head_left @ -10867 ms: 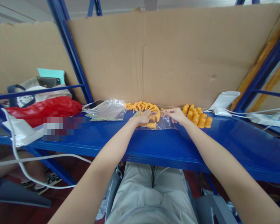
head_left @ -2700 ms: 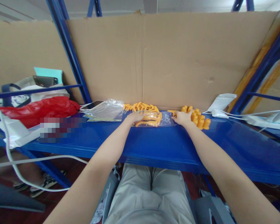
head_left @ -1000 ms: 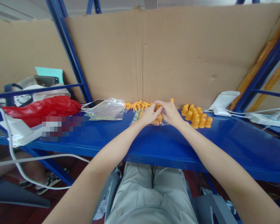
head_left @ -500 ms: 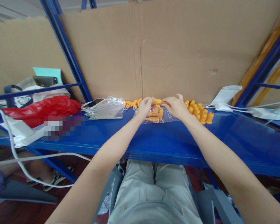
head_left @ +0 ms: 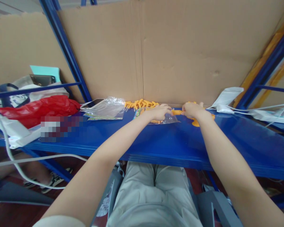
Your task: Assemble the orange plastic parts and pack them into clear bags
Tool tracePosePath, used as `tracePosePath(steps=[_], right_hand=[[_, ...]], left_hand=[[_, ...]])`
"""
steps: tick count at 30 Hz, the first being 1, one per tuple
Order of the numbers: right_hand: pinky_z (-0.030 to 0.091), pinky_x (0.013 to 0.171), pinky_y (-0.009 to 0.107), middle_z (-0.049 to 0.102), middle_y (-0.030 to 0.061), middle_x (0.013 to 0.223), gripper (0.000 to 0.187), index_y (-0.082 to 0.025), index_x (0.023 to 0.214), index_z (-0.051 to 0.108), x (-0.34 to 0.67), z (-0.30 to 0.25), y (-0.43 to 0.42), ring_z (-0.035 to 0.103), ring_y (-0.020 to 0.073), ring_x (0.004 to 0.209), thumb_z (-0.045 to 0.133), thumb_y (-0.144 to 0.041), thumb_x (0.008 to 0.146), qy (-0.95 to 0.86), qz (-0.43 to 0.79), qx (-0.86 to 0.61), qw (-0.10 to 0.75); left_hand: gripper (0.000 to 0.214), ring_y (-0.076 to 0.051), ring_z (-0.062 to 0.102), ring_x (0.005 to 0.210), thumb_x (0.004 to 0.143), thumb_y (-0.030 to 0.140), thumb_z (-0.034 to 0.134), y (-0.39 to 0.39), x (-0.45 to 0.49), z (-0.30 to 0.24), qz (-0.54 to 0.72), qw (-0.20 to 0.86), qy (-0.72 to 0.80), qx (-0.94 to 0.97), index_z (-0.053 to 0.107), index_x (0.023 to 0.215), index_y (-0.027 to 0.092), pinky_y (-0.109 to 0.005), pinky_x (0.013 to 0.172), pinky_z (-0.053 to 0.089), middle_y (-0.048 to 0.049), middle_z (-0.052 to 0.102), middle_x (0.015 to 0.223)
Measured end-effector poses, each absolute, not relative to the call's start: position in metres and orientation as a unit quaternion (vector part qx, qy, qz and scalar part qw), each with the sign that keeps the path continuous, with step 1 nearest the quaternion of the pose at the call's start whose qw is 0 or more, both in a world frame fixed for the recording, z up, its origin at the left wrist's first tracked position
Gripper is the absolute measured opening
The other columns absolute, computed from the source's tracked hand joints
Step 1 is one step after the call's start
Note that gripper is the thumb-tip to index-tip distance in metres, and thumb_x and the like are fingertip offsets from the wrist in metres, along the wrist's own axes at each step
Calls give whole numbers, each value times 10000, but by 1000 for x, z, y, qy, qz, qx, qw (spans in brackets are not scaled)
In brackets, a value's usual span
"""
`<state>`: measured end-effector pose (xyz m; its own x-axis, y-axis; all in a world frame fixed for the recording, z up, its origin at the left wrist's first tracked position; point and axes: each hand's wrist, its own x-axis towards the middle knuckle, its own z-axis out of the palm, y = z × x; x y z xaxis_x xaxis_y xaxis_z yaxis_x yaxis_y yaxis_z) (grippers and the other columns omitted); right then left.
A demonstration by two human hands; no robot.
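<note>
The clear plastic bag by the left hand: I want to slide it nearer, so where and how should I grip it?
I'd pinch the clear plastic bag at its right end, coming from the near side of the blue table. That end looks like loose, bare film, while the left hand covers part of the bag in this view and orange pieces show farther left.

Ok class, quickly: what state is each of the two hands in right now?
Left hand: over the clear bag; open or closed cannot be told.
Right hand: at the orange pieces; grip hidden, so it cannot be told.
</note>
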<state>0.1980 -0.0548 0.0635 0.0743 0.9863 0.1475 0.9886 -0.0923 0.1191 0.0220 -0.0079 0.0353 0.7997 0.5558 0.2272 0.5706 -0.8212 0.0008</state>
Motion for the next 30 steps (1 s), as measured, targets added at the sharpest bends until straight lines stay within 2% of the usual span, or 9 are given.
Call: tracePosePath(steps=[5,9,12,14,19,23,26,30], right_hand=[[367,949,548,739,138,900,227,-180,995,735,188,63,-59,652,319,1009,558,-221,859,-698,-90,-710,-17],[380,956,531,744,121,964,226,-204,998,730,192,64,-58,654,303,1023,543,-244,877,-714,-95,-694,18],[390,951,497,745,109,985,211,-217,972,733,197,61,-51,651,296,1029,557,-280,874,-731,-102,-671,67],[418,914,430,750,90,943,175,-229,937,736,200,55,-43,659,275,986,597,-285,847,-753,-86,-644,109],[457,702,285,729,71,806,109,-165,769,699,197,26,-14,640,198,742,625,-244,785,-825,17,-509,246],[434,591,267,641,23,617,245,-163,611,619,192,4,3,545,151,578,658,-369,737,-839,120,-425,318],[442,585,267,626,18,628,287,-163,604,597,188,-4,12,527,142,590,692,-422,684,-830,184,-373,371],[476,631,289,627,21,683,273,-163,632,584,181,-8,21,525,144,642,735,-391,620,-821,203,-337,414]], left_hand=[[316,-251,428,1284,738,50,559,-9,44,46,-16,85,-313,-946,733,937,222,-396,1065,324,-68,613,1291],[223,-254,478,1206,818,92,520,-14,51,55,-18,172,-296,-939,718,897,158,-378,993,363,-125,635,1200],[228,-242,513,1145,808,82,510,-10,48,61,-54,199,-293,-934,711,888,154,-357,939,388,-119,643,1135],[224,-243,537,1101,802,92,509,-5,44,63,-82,199,-289,-933,708,880,159,-354,894,407,-115,647,1081],[105,-247,576,976,755,146,578,4,38,62,-131,183,-266,-937,679,783,142,-359,828,428,-122,646,984],[75,-237,578,927,732,111,572,0,37,57,-153,161,-255,-941,641,718,139,-367,817,438,-119,649,957],[145,-225,578,906,754,70,516,-3,38,54,-173,146,-247,-942,624,692,144,-366,811,442,-112,648,935],[198,-224,574,916,785,53,472,-4,39,47,-198,141,-236,-941,619,693,148,-365,808,443,-107,644,925]])
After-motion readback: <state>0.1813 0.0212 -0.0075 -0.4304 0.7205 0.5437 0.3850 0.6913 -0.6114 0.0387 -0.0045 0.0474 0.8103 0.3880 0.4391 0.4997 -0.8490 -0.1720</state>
